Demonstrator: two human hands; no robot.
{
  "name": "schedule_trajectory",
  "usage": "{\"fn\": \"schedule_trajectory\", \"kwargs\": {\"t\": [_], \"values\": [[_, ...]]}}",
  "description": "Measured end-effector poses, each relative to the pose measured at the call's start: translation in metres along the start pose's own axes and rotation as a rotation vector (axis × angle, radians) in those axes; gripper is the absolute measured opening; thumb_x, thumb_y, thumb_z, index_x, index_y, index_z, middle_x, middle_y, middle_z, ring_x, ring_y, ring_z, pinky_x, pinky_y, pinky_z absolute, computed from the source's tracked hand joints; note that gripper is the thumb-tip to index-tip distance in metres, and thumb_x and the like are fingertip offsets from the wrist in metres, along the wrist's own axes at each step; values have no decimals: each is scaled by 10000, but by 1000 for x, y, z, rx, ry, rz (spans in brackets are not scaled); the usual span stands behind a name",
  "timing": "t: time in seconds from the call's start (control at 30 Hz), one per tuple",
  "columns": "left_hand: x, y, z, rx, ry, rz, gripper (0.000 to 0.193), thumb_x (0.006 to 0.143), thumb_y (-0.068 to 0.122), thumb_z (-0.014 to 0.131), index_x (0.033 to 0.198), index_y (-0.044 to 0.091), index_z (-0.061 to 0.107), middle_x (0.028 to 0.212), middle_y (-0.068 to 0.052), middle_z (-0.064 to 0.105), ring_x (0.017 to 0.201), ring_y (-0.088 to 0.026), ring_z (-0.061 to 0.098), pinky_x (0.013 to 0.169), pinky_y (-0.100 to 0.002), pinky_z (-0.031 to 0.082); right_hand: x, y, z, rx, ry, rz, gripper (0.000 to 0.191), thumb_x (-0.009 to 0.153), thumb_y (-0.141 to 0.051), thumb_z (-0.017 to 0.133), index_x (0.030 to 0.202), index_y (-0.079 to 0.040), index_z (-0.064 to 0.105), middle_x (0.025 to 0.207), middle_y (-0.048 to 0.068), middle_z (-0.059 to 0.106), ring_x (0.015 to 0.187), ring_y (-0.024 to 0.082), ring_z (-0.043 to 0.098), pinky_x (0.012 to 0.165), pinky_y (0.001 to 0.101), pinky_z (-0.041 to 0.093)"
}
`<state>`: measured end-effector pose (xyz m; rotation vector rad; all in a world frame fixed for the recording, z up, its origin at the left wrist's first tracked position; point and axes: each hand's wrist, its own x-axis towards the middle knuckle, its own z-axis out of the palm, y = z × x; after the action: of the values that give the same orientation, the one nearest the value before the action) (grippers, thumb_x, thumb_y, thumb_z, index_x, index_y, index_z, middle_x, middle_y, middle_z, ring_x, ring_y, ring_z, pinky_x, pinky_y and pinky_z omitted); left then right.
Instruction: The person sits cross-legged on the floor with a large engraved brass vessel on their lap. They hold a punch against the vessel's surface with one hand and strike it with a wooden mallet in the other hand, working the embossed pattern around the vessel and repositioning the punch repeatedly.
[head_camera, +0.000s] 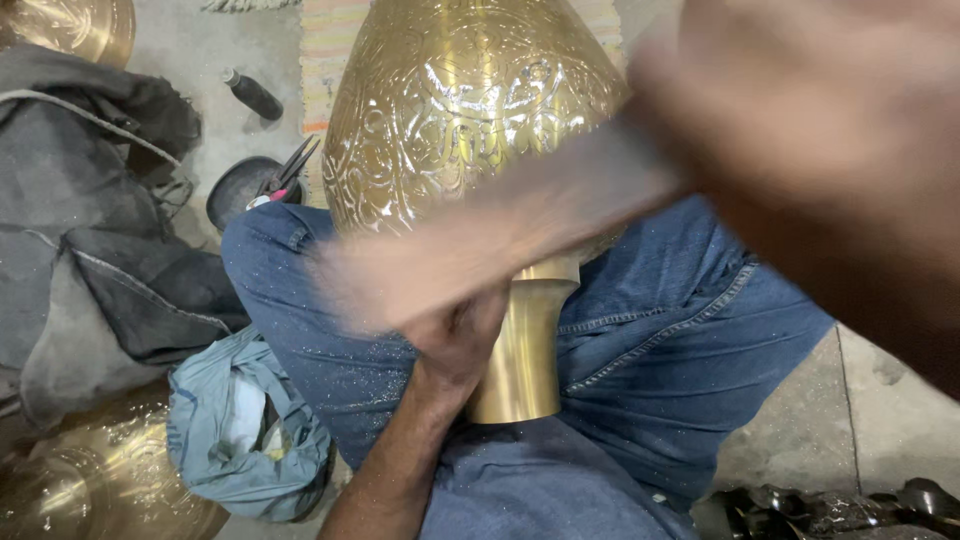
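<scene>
Left hand (455, 335): closed against the vase's neck, fingers curled at the joint below the body; forearm bare, rising from the bottom edge.

Right hand (800, 130): blurred, filling the upper right, in front of the vase; how far it is open cannot be told. A long blurred, pale-brown streak (490, 240) runs from it across the vase's lower body; what it is cannot be told.

Vase (465, 120): brass, large, lying across the lap with its neck toward the wearer. Body bulbous and tapering, chased all over with scrolling relief, bright. Neck (522, 350) a plain smooth cylinder, polished.

Jeans (660, 340): blue denim, under the vase, dusted with fine glittering filings.

Dark cloth (90, 210): grey, crumpled, left of the vase on the floor.

Blue cloth (245, 425): bundled, lower left of the vase.

Bowl (250, 185): dark, round, left of the vase, holding pliers (290, 165).

Brass dish (110, 480): lower left of the vase, curved, dull gold.
</scene>
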<state>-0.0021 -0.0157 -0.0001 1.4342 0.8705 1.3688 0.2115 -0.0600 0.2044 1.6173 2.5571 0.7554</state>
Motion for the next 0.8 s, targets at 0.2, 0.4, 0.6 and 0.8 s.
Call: {"fn": "schedule_trajectory", "kwargs": {"t": [0.2, 0.4, 0.6, 0.8], "values": [[5, -9, -5, 373, -19, 646, 203, 865, -19, 758, 1040, 13, 661, 954, -103, 723, 868, -277, 748, 786, -356, 608, -4, 0, 4, 288, 34, 97, 271, 840, -103, 785, 1050, 3, 652, 841, 151, 629, 807, 277, 663, 666, 417, 540], [2, -5, -7, 398, -83, 521, 238, 872, -25, 806, 1078, 28, 698, 947, -94, 749, 838, -215, 753, 755, -325, 603, -10, 4, 15, 180, 35, 58, 249, 876, -116, 756, 1072, -9, 646, 866, 136, 635, 796, 242, 667, 649, 377, 545], [9, -10, -1, 357, -32, 708, 362, 902, -32, 798, 1205, 74, 630, 1081, -117, 736, 1048, -288, 741, 888, -382, 617, -15, 8, 16, 167, -23, 45, 245, 901, -150, 733, 1091, -23, 642, 885, 118, 639, 771, 206, 676, 623, 337, 551], [7, -1, -1, 354, -32, 603, 301, 867, -29, 836, 1119, 60, 699, 957, -78, 748, 876, -205, 754, 734, -306, 594, 24, -4, -13, 5, -62, 24, 221, 895, -233, 714, 1051, -86, 661, 847, 67, 650, 765, 170, 688, 667, 304, 570]]}}
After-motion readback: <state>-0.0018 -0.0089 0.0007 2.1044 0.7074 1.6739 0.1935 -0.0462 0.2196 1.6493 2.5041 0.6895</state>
